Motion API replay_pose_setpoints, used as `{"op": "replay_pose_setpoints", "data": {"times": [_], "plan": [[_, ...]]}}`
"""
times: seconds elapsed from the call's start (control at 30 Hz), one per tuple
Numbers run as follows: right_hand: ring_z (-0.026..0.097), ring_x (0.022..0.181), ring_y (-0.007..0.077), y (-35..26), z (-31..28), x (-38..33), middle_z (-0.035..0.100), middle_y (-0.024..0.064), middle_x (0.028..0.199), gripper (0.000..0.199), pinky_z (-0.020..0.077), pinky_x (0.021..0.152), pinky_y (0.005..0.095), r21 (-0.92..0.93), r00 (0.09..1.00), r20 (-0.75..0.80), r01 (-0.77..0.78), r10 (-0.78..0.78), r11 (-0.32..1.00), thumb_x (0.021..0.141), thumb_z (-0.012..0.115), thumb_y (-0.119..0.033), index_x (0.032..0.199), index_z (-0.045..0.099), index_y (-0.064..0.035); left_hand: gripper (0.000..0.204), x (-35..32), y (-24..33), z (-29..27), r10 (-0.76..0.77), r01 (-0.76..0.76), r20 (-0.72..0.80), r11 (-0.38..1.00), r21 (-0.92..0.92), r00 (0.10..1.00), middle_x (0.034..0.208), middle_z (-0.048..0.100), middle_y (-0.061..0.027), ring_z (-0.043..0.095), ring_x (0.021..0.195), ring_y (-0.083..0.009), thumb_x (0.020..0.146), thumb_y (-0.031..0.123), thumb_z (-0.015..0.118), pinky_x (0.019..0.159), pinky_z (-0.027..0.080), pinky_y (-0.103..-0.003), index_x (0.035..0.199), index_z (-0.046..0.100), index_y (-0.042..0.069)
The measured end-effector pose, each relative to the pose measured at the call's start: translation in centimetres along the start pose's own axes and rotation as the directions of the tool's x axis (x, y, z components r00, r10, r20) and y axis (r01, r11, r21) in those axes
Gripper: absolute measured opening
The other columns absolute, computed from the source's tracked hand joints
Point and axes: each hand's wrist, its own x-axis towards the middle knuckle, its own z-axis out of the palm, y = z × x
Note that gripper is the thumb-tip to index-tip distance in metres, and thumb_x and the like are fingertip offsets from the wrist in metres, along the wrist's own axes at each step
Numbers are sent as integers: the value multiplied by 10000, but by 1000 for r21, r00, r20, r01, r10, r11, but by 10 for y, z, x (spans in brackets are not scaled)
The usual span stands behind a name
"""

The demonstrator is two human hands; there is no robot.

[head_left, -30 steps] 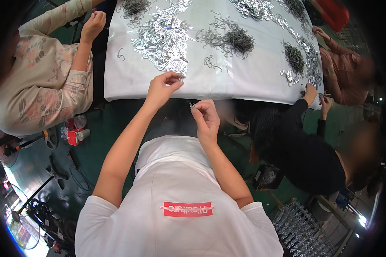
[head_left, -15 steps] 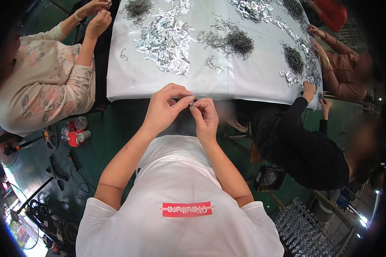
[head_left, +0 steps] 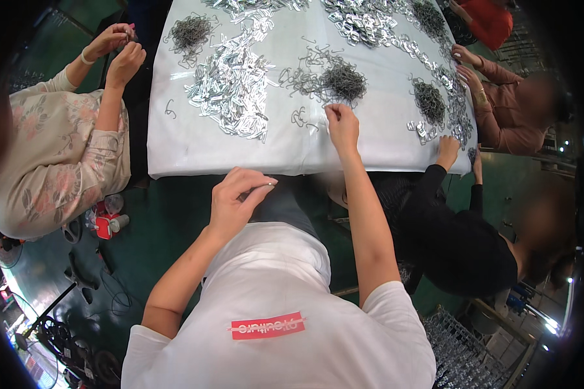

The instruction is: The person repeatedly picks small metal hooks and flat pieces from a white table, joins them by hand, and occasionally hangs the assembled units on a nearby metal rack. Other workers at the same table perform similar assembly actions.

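White table (head_left: 204, 155); hook pile (head_left: 344, 82) beyond hands (head_left: 344, 129)

Bench (head_left: 220, 159), white-covered: silver pieces (head_left: 230, 97) heaped at left, dark wire hooks (head_left: 344, 81) piled near centre. Small piece (head_left: 270, 185) pinched in left hand (head_left: 235, 200); right hand (head_left: 342, 128) extended beside the hooks.

The left hand (head_left: 235, 201) hangs low in front of the body, its thumb (head_left: 259, 194) and forefinger (head_left: 253, 177) pointing right and drawn together in a pinch at the tips. The left forearm (head_left: 189, 260) slants up and to the right from a bent elbow (head_left: 160, 316). The right hand (head_left: 342, 128) is stretched much farther forward, well apart from the left, its fingers bent and close together; whether their tips meet is hard to tell. The right arm (head_left: 368, 227) is bare and straighter, leaning slightly left.
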Motion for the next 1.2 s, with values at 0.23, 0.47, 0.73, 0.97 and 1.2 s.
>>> {"op": "replay_pose_setpoints", "data": {"times": [0.23,0.47,0.73,0.97,1.2], "plan": [[653,852,317,-8,27,55,690,102,916,199,504,753,440,-415,986,50,-123,157,901,832,646,-279,891,721,-104,162,3,7,4,-34,34,-30,999,-16,999,834,666,-43,585,756,-145,785,-6,708,604,476,-253,928,737,64],[637,927,332,-11,24,55,642,123,1031,182,501,761,469,-490,994,9,-92,111,867,873,565,-179,961,672,-61,186,-2,11,7,-11,11,-37,1000,20,999,841,659,-66,582,762,-185,770,-28,705,649,485,-275,938,727,47],[648,780,184,-43,-14,11,655,91,861,155,506,669,291,331,956,238,-245,170,911,907,604,-125,984,615,8,204,-6,9,7,59,-59,-39,998,15,997,861,651,-59,582,716,-128,800,-54,675,584,468,-235,973,720,44],[605,735,107,-116,-57,-100,639,60,858,162,480,624,235,680,852,487,-509,194,528,881,665,-99,984,630,20,199,-7,-1,5,106,-105,-19,994,23,994,866,654,-68,603,755,-142,802,-38,685,625,485,-243,979,720,45],[490,807,90,-131,-61,-161,579,2,945,131,397,724,234,734,837,533,-531,126,423,891,646,-79,995,636,1,173,-13,-4,5,89,-89,-8,996,-6,996,863,659,-72,610,767,-183,809,-6,685,656,492,-282,970,721,43]]}}
